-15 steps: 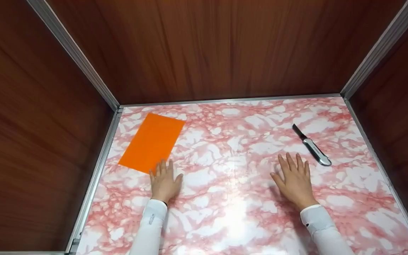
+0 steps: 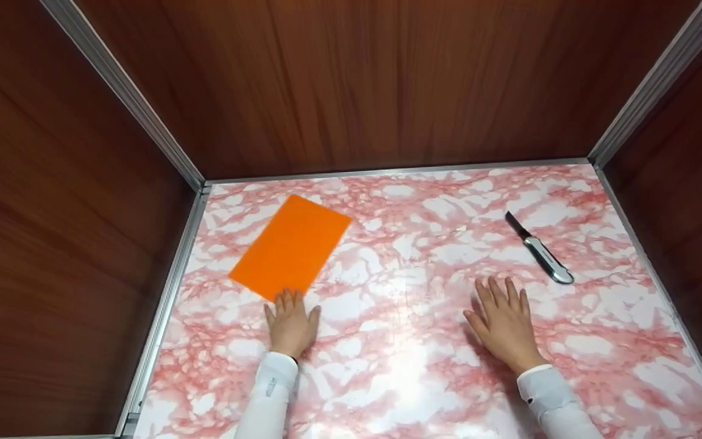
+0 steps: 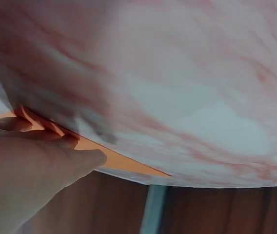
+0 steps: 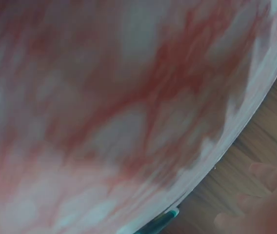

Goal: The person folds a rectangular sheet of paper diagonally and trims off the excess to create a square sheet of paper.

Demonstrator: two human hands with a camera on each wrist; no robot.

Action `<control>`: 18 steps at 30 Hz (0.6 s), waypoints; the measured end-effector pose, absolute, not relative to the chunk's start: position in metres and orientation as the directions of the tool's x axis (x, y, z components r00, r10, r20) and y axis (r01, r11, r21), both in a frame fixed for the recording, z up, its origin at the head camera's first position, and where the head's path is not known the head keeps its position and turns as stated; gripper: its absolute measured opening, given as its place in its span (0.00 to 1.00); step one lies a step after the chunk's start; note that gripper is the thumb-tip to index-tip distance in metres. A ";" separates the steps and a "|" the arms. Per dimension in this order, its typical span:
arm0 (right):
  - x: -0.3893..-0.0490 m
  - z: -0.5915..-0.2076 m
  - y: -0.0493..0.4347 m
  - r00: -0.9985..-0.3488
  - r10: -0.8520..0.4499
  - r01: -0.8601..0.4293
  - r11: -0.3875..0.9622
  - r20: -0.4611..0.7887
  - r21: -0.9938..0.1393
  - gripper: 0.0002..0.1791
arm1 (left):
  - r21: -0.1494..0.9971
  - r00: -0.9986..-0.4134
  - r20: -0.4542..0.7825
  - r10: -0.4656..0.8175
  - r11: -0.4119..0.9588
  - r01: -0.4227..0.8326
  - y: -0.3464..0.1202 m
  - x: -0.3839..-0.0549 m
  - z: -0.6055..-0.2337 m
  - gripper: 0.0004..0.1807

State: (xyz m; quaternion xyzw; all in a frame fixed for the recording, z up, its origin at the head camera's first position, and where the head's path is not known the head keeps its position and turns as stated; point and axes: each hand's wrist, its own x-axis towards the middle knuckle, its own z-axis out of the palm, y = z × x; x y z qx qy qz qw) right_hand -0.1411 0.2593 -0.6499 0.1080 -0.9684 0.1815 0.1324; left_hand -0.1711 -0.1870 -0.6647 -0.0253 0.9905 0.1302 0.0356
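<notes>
An orange sheet of paper lies slanted on the left part of the table. My left hand has its fingertips on the sheet's near corner, fingers extended. In the left wrist view, the fingers meet the edge of the orange sheet. On the right, my right hand is spread palm down, holding nothing; in its wrist view it appears at the lower right. Beyond it lies a utility knife with a black blade and a silver and dark green handle.
The table top has a red and white marbled pattern, with a bright glare near its front middle. Dark wood panels rise at the back, left and right, with metal strips along the corners.
The orange sheet has slid to the right and turned slightly clockwise, its near corner under the left fingertips. The left hand has shifted right and nearer; the right hand has drawn back slightly.
</notes>
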 end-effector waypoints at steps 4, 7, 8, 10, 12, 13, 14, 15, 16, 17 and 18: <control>-0.140 -0.652 0.250 -0.941 -0.187 -0.276 0.907 0.283 -0.319 0.40 | 0.209 -0.996 -0.028 0.084 0.975 0.077 -0.153 -0.157 -0.662 0.41; -0.139 -0.653 0.243 -0.939 -0.209 -0.293 0.902 0.273 -0.317 0.40 | 0.189 -0.985 -0.001 0.170 0.968 0.167 -0.131 -0.147 -0.660 0.38; -0.139 -0.654 0.242 -0.938 -0.215 -0.298 0.902 0.273 -0.313 0.40 | 0.187 -0.981 0.009 0.195 0.963 0.193 -0.125 -0.144 -0.660 0.37; -0.138 -0.655 0.239 -0.936 -0.225 -0.306 0.901 0.272 -0.307 0.39 | 0.171 -0.970 0.037 0.241 0.955 0.244 -0.113 -0.137 -0.661 0.34; -0.137 -0.656 0.238 -0.935 -0.238 -0.313 0.900 0.262 -0.304 0.39 | 0.165 -0.957 0.080 0.279 0.943 0.289 -0.103 -0.131 -0.663 0.32; -0.137 -0.657 0.237 -0.936 -0.240 -0.314 0.901 0.257 -0.301 0.39 | 0.160 -0.949 0.104 0.297 0.937 0.311 -0.098 -0.129 -0.664 0.30; -0.136 -0.658 0.236 -0.938 -0.244 -0.314 0.900 0.248 -0.302 0.39 | 0.155 -0.941 0.128 0.315 0.930 0.332 -0.094 -0.126 -0.665 0.30; -0.135 -0.659 0.235 -0.939 -0.248 -0.315 0.899 0.238 -0.304 0.39 | 0.150 -0.933 0.142 0.331 0.924 0.351 -0.091 -0.124 -0.666 0.30; -0.134 -0.660 0.235 -0.941 -0.254 -0.316 0.897 0.224 -0.308 0.39 | 0.148 -0.926 0.150 0.345 0.919 0.366 -0.088 -0.121 -0.667 0.30; -0.133 -0.661 0.234 -0.943 -0.260 -0.316 0.896 0.208 -0.312 0.40 | 0.150 -0.922 0.151 0.357 0.913 0.378 -0.085 -0.118 -0.668 0.30; -0.132 -0.662 0.233 -0.944 -0.265 -0.317 0.895 0.197 -0.313 0.40 | 0.152 -0.918 0.147 0.368 0.909 0.388 -0.083 -0.116 -0.669 0.31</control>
